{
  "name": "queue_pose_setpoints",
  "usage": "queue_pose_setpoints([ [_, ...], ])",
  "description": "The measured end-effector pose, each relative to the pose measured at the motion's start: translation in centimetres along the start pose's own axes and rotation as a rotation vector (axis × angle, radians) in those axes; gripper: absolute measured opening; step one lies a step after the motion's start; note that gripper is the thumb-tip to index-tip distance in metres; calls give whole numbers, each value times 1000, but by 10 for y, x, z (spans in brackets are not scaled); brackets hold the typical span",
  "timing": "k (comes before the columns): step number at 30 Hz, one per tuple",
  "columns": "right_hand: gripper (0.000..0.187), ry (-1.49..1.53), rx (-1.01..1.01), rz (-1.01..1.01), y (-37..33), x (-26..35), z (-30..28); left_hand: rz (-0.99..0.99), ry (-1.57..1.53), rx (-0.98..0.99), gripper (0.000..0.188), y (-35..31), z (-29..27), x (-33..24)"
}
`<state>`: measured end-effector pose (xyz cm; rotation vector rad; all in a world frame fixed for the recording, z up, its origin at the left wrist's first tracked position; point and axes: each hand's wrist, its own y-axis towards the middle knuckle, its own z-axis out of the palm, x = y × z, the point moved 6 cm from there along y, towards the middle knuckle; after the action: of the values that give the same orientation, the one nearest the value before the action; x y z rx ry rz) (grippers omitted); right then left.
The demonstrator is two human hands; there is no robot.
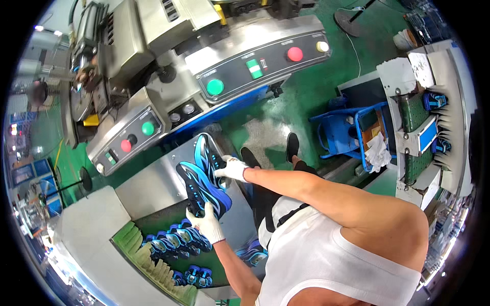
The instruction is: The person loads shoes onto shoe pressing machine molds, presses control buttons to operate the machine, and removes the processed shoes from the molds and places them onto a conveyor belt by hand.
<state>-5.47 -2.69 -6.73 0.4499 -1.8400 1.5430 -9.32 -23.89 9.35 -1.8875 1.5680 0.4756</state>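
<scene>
White gloves cover both of my hands. My left hand [206, 223] grips the heel end of a black and blue sneaker [203, 189], whose sole shades toward purple. My right hand [233, 169] is closed on a second matching sneaker [202, 153], just beyond the first. Both shoes are tilted and lie close side by side above a metal work surface [159, 176]. The fingers of each hand are partly hidden by the shoes.
Several similar shoes [176, 239] lie on a green conveyor belt [224, 270] edged by a bristle curtain [138, 250]. Ahead stands a machine with a button panel [275, 58]. On the right are a blue cart [339, 130] and another conveyor [414, 115] carrying shoes.
</scene>
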Motion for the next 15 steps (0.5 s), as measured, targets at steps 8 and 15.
queue_pose_setpoints([
  [8, 88, -501, -25, -100, -2, 55, -39, -87, 17, 47, 80, 25, -35, 37],
  [15, 81, -501, -85, -67, 5, 53, -45, -117, 32, 164, 77, 58, -9, 30],
])
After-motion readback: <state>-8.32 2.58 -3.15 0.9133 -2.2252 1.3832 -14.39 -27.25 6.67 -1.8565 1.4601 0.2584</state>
